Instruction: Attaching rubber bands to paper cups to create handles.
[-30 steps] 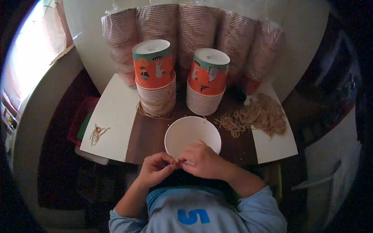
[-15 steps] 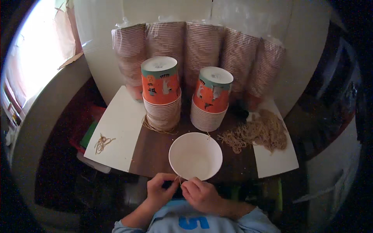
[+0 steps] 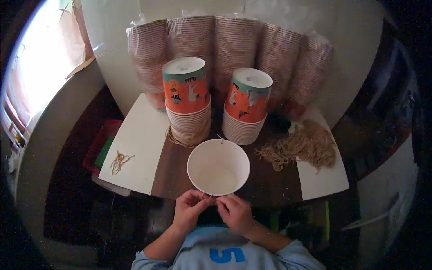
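A white paper cup stands upright and open on the dark table, close to its near edge. My left hand and my right hand meet at the cup's near rim, fingers pinched on a thin tan string that passes at the rim. A short bit of string also sticks up at the cup's far rim. Beyond the cup stand two upside-down stacks of orange printed paper cups, one on the left and one on the right.
A heap of tan strings lies to the right on a white sheet. A small string bundle lies on the left white sheet. Several bagged sleeves of cups lean against the wall behind.
The view has tilted, so the cup and stacks sit lower and larger in the picture. My hands have stayed together at the cup's near rim, still working the string.
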{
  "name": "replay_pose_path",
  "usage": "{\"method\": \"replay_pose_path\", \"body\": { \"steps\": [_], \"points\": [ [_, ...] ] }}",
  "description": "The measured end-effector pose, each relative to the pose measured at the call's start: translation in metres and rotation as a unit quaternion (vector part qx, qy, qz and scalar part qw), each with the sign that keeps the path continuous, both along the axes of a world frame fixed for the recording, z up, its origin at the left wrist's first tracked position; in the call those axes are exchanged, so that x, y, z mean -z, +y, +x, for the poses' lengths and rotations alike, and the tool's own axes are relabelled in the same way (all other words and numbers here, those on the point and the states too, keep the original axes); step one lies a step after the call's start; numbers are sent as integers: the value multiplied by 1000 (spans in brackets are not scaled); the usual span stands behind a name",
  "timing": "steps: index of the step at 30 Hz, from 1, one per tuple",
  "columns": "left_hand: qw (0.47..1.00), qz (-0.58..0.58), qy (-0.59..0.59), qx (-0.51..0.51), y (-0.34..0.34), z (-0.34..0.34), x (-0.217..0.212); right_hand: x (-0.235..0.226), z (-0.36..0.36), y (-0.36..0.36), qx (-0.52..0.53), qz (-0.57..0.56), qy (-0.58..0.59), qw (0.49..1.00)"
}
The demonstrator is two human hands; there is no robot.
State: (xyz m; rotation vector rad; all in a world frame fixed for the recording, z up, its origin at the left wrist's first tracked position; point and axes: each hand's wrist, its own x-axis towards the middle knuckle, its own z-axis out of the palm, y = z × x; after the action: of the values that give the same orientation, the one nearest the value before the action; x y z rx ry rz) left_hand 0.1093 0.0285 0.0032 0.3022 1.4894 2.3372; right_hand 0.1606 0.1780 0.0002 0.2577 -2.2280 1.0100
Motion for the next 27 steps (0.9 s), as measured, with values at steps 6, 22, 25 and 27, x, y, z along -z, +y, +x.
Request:
{"method": "replay_pose_path", "body": {
  "steps": [6,22,25,27],
  "points": [
    [999,3,42,0,4,-2,-6,0,-11,5,17,-47,-35,998],
    [998,31,-52,8,-1,-1,9,8,-23,-3,-115,-425,-250,862],
    [997,47,-56,14,-3,-2,8,8,-24,-2,-114,-400,-258,872],
    [996,55,-66,17,-3,-2,10,8,-24,-3,-133,-414,-266,860]
  ]
}}
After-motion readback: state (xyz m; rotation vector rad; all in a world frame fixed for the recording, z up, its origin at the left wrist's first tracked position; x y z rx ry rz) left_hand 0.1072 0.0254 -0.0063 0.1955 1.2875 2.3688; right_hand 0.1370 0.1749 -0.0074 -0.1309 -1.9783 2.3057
